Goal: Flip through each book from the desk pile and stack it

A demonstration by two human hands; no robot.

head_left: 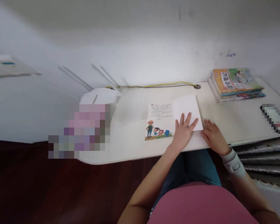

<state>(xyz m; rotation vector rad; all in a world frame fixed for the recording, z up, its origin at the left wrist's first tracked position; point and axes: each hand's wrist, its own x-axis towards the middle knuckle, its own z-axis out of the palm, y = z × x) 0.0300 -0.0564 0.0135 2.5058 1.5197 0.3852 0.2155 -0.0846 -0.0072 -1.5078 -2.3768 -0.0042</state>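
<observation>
Wall: a pale wall (154, 53) fills the upper frame, with faint marks and a small blue scribble (231, 54) at upper right.
Desk: a white desk (128, 137) with a rounded corner runs across the middle; dark reddish flooring (37, 186) shows at lower left.
Person: a pink top (200, 205) and blue jeans (200, 165) are at bottom centre to right, close against the desk edge.
Booklet: a thin open booklet (161, 127) lies on the desk just right of centre. Its left page carries printed lines and cartoon figures; its right page is blank.
Progress: opening the booklet looks done; whether the pages are fully flattened cannot be told. No marks show on the uncovered part of the blank page.
Left hand: the left hand (184, 130) rests palm down with fingers spread wide, covering part of the blank page; it grips nothing.
Right hand: the right hand (214, 137), in a pale wrist strap (234, 163), lies with fingers loosely extended beside the blank page's lower corner, holding nothing visible; contact there is unclear.
Surroundings: a pixelated pinkish shape (88, 124) is at left, a pile of books (238, 82) at upper right, a pixelated dark-edged object (275, 118) at far right.
In the way: only the left hand blocks the page; the yellow cable (163, 84) runs behind, along the wall.
</observation>
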